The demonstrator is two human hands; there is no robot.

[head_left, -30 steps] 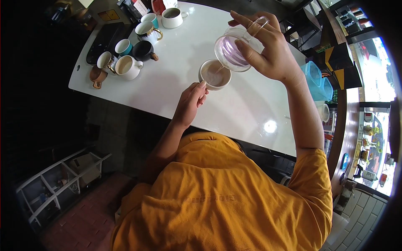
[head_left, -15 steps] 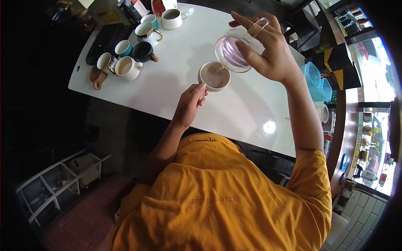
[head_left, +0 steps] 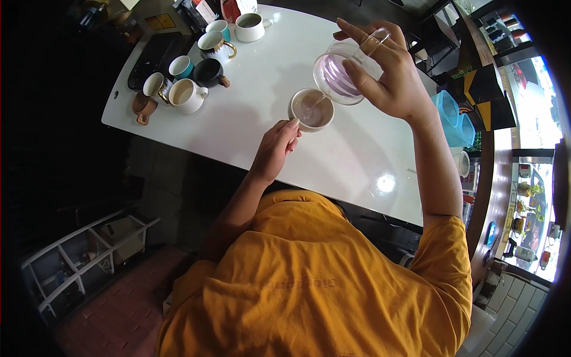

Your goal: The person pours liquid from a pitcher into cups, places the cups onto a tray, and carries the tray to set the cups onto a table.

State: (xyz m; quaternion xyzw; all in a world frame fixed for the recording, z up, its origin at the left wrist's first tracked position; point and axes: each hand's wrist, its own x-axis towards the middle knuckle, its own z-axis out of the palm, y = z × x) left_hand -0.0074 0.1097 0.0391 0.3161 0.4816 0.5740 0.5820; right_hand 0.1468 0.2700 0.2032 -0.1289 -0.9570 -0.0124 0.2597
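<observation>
My left hand is closed on the handle side of a pale cup, which it holds over the white table. Pinkish-looking liquid lies in the cup, its surface stirred where a thin stream enters. Above and to the right, my right hand grips a clear glass mug with a looped glass handle. The mug is tipped toward the cup, and liquid runs from its rim. Lilac streaks show in the glass. My right fingers are partly spread around it, the thumb along its side.
Several mugs stand at the table's left, among them a cream mug, a black mug and a brown cup. A dark tray lies behind them. Blue plastic containers are beyond the table's right edge.
The view has shifted slightly, so the table and hands appear a little further right. Liquid still runs from the tilted glass mug into the cup, and both grips are unchanged.
</observation>
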